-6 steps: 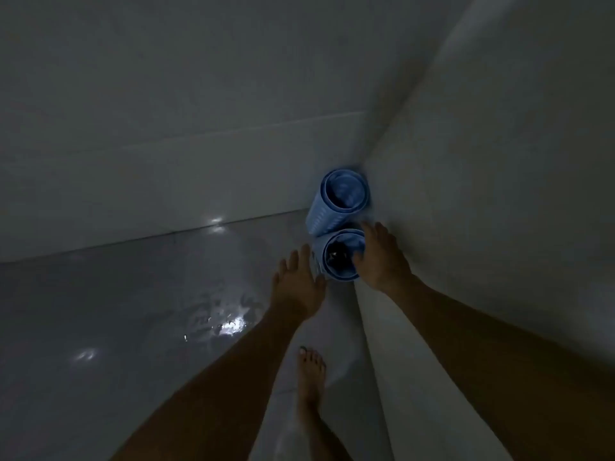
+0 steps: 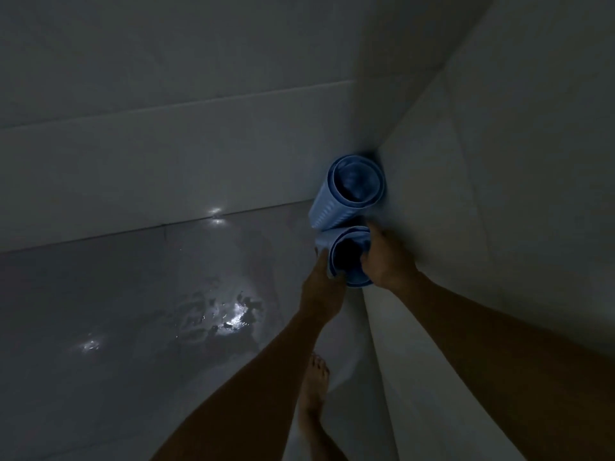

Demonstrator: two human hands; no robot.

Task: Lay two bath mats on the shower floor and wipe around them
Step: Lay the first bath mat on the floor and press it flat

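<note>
Two rolled-up blue bath mats stand on end in the shower corner. The far rolled mat (image 2: 346,197) leans into the corner, untouched. The near rolled mat (image 2: 346,257) stands just in front of it. My left hand (image 2: 321,289) grips its left side and my right hand (image 2: 387,261) grips its right side, fingers curled over the rim. The mat's lower part is hidden behind my hands.
The wet grey shower floor (image 2: 149,311) spreads to the left with puddles catching light. Tiled walls (image 2: 166,111) close in behind and on the right. My bare foot (image 2: 312,394) stands below my hands. The room is dim.
Both hands have closed in on the near rolled mat; the left hand moved right onto its side and the right hand's fingers curled over the rim.
</note>
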